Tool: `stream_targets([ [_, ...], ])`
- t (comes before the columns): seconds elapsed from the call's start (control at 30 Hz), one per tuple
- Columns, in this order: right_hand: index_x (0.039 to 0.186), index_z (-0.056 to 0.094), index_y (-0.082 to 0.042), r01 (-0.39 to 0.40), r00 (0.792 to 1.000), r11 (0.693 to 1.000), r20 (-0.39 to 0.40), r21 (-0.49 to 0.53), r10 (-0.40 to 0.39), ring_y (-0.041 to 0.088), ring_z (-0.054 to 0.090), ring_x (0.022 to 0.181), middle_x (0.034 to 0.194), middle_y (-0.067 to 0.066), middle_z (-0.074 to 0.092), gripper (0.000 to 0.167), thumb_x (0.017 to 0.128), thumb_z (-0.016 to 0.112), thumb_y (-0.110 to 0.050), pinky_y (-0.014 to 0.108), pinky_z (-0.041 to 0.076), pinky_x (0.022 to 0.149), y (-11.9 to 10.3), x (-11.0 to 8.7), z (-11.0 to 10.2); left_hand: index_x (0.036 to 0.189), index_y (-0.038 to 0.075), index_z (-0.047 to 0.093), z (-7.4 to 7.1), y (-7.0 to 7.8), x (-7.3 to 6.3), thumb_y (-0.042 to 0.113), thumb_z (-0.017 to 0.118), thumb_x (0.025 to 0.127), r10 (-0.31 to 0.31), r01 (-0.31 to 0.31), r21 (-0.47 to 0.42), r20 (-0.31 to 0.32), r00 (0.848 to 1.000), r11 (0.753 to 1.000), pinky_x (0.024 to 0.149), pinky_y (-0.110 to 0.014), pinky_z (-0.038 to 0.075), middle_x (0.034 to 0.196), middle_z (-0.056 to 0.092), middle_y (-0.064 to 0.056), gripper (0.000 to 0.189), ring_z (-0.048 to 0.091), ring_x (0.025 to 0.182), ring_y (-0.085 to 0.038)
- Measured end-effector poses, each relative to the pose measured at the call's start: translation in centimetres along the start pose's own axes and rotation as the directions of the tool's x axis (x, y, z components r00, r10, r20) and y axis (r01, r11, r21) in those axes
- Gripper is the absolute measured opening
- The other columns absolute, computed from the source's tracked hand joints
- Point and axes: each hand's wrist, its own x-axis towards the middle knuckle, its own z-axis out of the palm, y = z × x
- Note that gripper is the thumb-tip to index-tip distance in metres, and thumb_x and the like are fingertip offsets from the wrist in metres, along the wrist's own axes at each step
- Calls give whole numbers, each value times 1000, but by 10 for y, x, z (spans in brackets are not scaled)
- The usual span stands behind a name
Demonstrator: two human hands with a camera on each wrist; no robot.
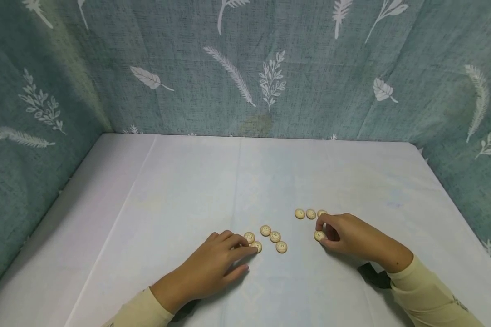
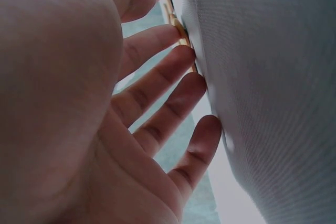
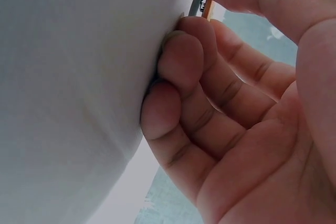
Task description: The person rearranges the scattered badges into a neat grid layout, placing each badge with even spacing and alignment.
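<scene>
Several round wooden buttons lie flat on the white cloth in the head view. My right hand (image 1: 349, 236) pinches one button (image 1: 319, 235) between thumb and forefinger at the cloth. In the right wrist view that button's edge (image 3: 208, 9) shows by the thumb tip, and the other fingers curl against the cloth. My left hand (image 1: 214, 263) rests with fairly straight fingers, the forefinger touching a button (image 1: 257, 246). Another button (image 1: 249, 237) lies just beyond it. In the left wrist view the fingers (image 2: 173, 103) are spread, their tips against the cloth.
Between the hands, three buttons make a slanting line, the middle one (image 1: 275, 236) among them. Farther back is a row of three, including a button (image 1: 311, 214); its right end is partly hidden by my right hand. Leaf-patterned green fabric (image 1: 188, 104) walls the table (image 1: 168, 181).
</scene>
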Motion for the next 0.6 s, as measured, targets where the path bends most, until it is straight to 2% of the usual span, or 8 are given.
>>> stream_targets([
  [0.3,99,60,-14,6,999,999,-31,-34,-7,-4,42,61,66,-14,49,16,89,71,-9,20,40,58,4,-1,-2,134,30,64,3,0,-2,40,62,98,-13,13,-6,9,1000,1000,88,-38,45,120,63,8,37,55,112,-11],
  [0.6,100,60,-14,-34,999,999,-33,-29,33,-3,43,61,67,-14,50,15,90,71,-11,21,40,58,5,-2,-2,133,29,65,3,-1,-2,40,63,98,-4,4,-1,0,1000,1000,88,-38,45,121,63,8,37,55,112,-11],
])
